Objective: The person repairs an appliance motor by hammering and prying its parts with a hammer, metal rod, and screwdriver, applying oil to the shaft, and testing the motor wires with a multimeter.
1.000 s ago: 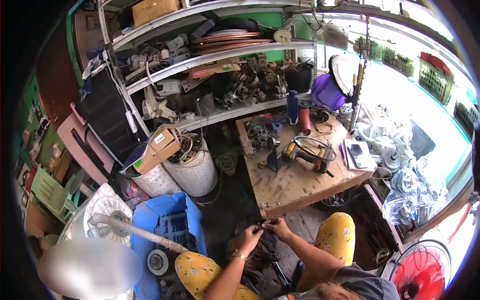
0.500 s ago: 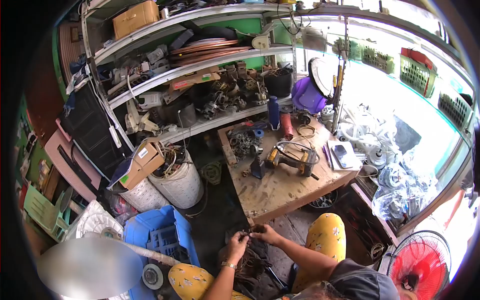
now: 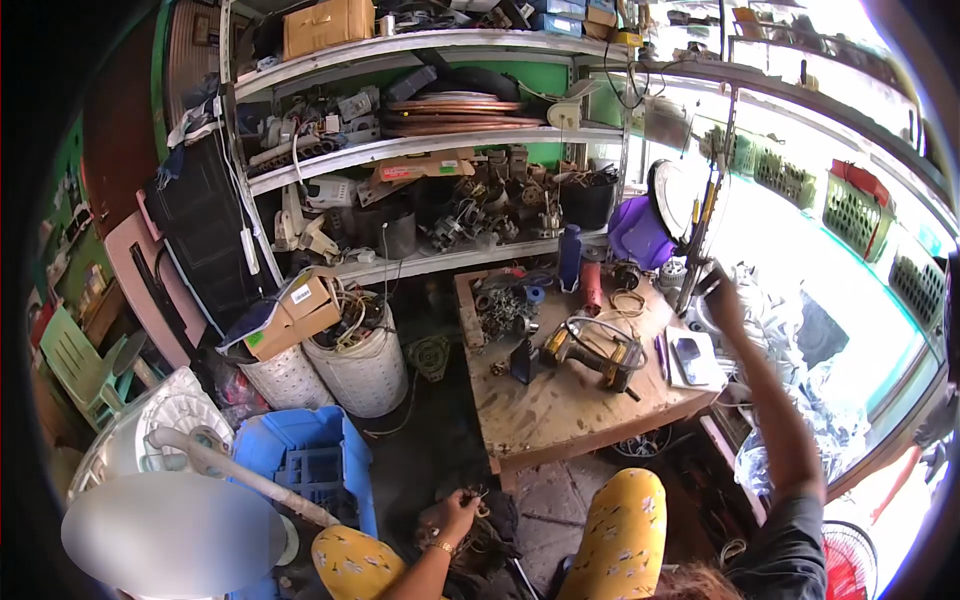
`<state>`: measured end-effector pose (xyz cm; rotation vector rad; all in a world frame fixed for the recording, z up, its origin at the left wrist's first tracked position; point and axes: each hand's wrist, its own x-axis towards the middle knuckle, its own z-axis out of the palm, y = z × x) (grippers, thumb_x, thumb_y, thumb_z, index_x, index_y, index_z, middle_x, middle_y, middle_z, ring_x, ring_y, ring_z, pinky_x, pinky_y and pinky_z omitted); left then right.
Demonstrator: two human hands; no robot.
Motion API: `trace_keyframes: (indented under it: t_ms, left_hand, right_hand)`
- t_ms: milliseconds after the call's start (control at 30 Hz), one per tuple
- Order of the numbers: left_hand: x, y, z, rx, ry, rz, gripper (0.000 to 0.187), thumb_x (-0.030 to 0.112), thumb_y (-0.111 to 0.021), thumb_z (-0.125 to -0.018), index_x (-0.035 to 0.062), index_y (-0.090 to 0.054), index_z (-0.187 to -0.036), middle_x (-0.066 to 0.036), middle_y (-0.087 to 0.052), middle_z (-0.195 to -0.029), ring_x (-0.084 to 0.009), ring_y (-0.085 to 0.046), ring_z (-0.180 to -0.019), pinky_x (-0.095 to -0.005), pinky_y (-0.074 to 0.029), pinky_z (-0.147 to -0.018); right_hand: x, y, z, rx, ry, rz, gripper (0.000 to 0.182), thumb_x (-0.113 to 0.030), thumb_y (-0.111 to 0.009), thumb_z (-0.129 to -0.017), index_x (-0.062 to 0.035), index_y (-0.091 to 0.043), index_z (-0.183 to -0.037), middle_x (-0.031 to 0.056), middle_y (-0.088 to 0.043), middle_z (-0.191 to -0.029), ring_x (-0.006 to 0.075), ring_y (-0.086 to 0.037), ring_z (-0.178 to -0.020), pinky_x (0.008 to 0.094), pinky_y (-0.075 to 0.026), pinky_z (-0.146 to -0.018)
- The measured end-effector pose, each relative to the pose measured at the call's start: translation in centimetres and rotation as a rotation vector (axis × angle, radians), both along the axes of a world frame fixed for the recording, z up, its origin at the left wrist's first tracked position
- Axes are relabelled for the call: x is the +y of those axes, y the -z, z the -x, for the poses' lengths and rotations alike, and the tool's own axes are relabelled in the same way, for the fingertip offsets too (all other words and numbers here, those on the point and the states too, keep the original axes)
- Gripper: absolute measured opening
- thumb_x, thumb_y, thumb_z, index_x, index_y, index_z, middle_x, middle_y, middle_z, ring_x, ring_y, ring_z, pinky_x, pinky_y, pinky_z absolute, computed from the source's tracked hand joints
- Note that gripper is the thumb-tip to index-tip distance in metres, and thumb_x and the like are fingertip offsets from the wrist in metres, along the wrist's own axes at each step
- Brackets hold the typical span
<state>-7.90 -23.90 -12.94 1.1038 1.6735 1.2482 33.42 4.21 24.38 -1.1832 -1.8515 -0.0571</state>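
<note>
My left hand [image 3: 452, 516] rests low between my knees, fingers closed on a dark tangle of wire and metal parts [image 3: 482, 535] on the floor. My right hand [image 3: 722, 297] is stretched far out to the right, above the far right end of the wooden workbench [image 3: 560, 400], near the white fan parts [image 3: 770, 300] by the window. Its fingers are blurred and I cannot tell whether they hold anything. A yellow power drill [image 3: 590, 350] lies on the bench. My knees in yellow flowered trousers [image 3: 625, 520] frame the floor below.
Metal shelves [image 3: 420, 150] packed with motors, copper tubing and boxes stand behind the bench. A blue crate [image 3: 305, 465], two white drums [image 3: 370, 365] and a white fan guard [image 3: 170, 420] crowd the left floor. A phone on a notepad [image 3: 692, 355] lies at the bench's right edge.
My right hand left the tangle of parts at my knees and swung up and right toward the window side. My left hand stayed on the parts. The view shifted slightly.
</note>
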Motion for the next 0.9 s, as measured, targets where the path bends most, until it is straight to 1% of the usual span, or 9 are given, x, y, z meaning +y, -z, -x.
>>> trace_keyframes:
  t_ms: [100,267,467,567,600,700,767,833,900]
  left_hand:
    - [-0.4,0.2,-0.7,-0.068,0.008,-0.048,0.005,0.005,-0.056,-0.085,0.0013,-0.057,-0.088,-0.006,-0.063,-0.079,-0.0143,-0.061,-0.074,-0.0251,-0.048,-0.066]
    - [-1.0,-1.2,-0.8,-0.183,0.028,0.088,0.006,0.011,-0.057,-0.086,0.0058,-0.058,-0.089,-0.002,-0.064,-0.079,-0.0083,-0.060,-0.070,-0.0190,-0.045,-0.056]
    - [-1.3,1.6,0.6,-0.163,0.061,0.421,0.005,0.013,-0.061,-0.084,0.0093,-0.058,-0.086,0.000,-0.061,-0.072,-0.0063,-0.050,-0.052,-0.0213,-0.041,-0.045]
    - [-2.3,8.5,3.3,-0.077,0.103,0.522,0.017,0.014,-0.062,-0.084,0.0062,-0.056,-0.098,-0.003,-0.062,-0.081,-0.0141,-0.059,-0.076,-0.0290,-0.048,-0.066]
    - [-3.1,4.6,1.6,-0.142,0.108,0.478,0.024,0.031,-0.063,-0.084,0.0085,-0.061,-0.093,-0.002,-0.059,-0.085,-0.0125,-0.051,-0.081,-0.0273,-0.043,-0.074]
    - [-1.9,-0.6,-0.1,-0.138,0.080,0.691,0.028,0.028,-0.057,-0.087,0.0090,-0.059,-0.107,-0.009,-0.059,-0.102,-0.0192,-0.052,-0.094,-0.0320,-0.042,-0.082]
    - [-2.3,4.6,0.3,-0.234,0.068,0.535,0.024,0.023,-0.058,-0.087,0.0072,-0.058,-0.105,-0.004,-0.060,-0.091,-0.0126,-0.052,-0.080,-0.0279,-0.044,-0.070]
    - [-2.0,7.7,0.1,-0.161,-0.031,0.551,0.027,0.015,-0.062,-0.084,0.0058,-0.053,-0.107,-0.006,-0.060,-0.097,-0.0151,-0.056,-0.089,-0.0299,-0.047,-0.075]
    - [-2.2,7.1,-0.7,-0.183,0.039,0.546,0.031,0.015,-0.061,-0.085,0.0060,-0.050,-0.112,-0.005,-0.057,-0.100,-0.0151,-0.053,-0.090,-0.0305,-0.047,-0.077]
  right_hand:
    - [3.4,-13.8,-8.6,-0.260,0.314,-0.793,0.042,-0.019,-0.065,-0.079,-0.0047,-0.047,-0.114,0.0178,-0.056,-0.097,0.0334,-0.056,-0.082,0.0439,-0.046,-0.070]
    - [3.4,-24.7,-20.4,-0.469,1.242,-0.499,0.055,-0.035,-0.057,-0.083,-0.0151,-0.036,-0.130,0.0109,-0.039,-0.129,0.0337,-0.047,-0.110,0.0551,-0.044,-0.084]
    - [4.2,-26.1,-20.5,-0.555,1.431,-0.426,0.053,-0.031,-0.057,-0.080,-0.0227,-0.037,-0.128,0.0075,-0.043,-0.124,0.0307,-0.050,-0.109,0.0565,-0.043,-0.079]
    - [3.4,-26.9,-20.7,-0.581,1.629,-0.399,0.056,-0.041,-0.060,-0.078,-0.0233,-0.040,-0.127,0.0095,-0.044,-0.124,0.0338,-0.048,-0.111,0.0600,-0.040,-0.079]
    - [3.0,-27.2,-21.6,-0.558,1.661,-0.352,0.057,-0.044,-0.060,-0.077,-0.0231,-0.040,-0.127,0.0094,-0.043,-0.125,0.0348,-0.047,-0.112,0.0604,-0.039,-0.080]
    - [2.2,-29.4,-22.5,-0.305,1.574,-0.033,0.061,-0.050,-0.062,-0.074,-0.0216,-0.045,-0.124,0.0080,-0.040,-0.133,0.0381,-0.042,-0.117,0.0604,-0.036,-0.087]
    - [5.6,-33.0,-32.8,-0.369,1.384,-0.052,0.038,-0.030,-0.055,-0.080,-0.0187,-0.053,-0.116,0.0112,-0.050,-0.125,0.0379,-0.044,-0.118,0.0551,-0.038,-0.091]
    - [7.7,-34.3,-40.3,-0.765,1.271,-0.383,0.022,-0.018,-0.048,-0.077,-0.0013,-0.063,-0.081,0.0220,-0.063,-0.083,0.0350,-0.062,-0.081,0.0417,-0.049,-0.071]
    - [5.3,-31.9,-39.2,-0.761,1.294,-0.403,0.023,-0.018,-0.048,-0.079,-0.0008,-0.063,-0.082,0.0217,-0.062,-0.085,0.0341,-0.061,-0.082,0.0411,-0.049,-0.071]
